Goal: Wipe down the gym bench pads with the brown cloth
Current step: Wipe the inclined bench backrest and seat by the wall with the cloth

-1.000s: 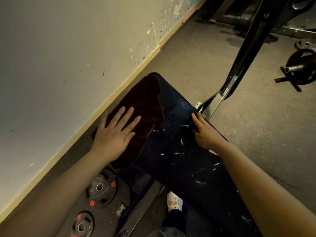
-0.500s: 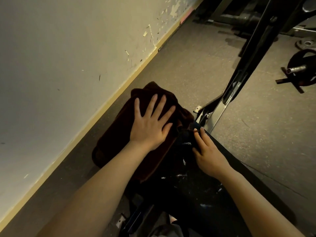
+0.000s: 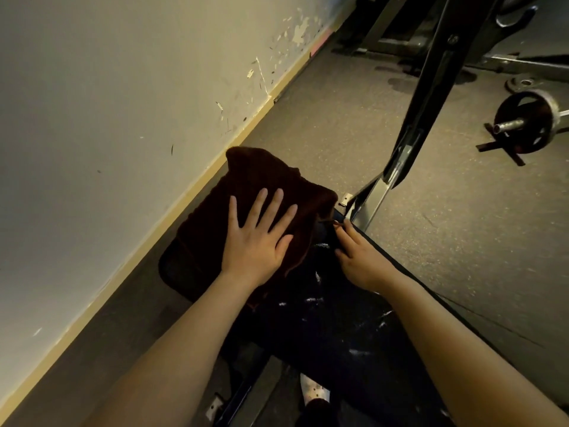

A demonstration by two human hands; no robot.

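Pressing flat left hand (image 3: 257, 238), fingers spread, on cloth (image 3: 261, 180) mid-frame over pad (image 3: 323, 328); right hand (image 3: 358, 257) pinching cloth's edge.

Two hands: left hand (image 3: 257, 238), right hand (image 3: 361, 257). One brown cloth (image 3: 261, 192). One dark bench pad (image 3: 332, 322), flecked white. One slanted black frame bar (image 3: 431, 97). Two weight plates: one upright on a bar end (image 3: 523, 126), one flat on the floor (image 3: 523, 84). One small cross-shaped stand (image 3: 498, 149). One light shoe (image 3: 314, 392). One pale scuffed wall (image 3: 123, 87).
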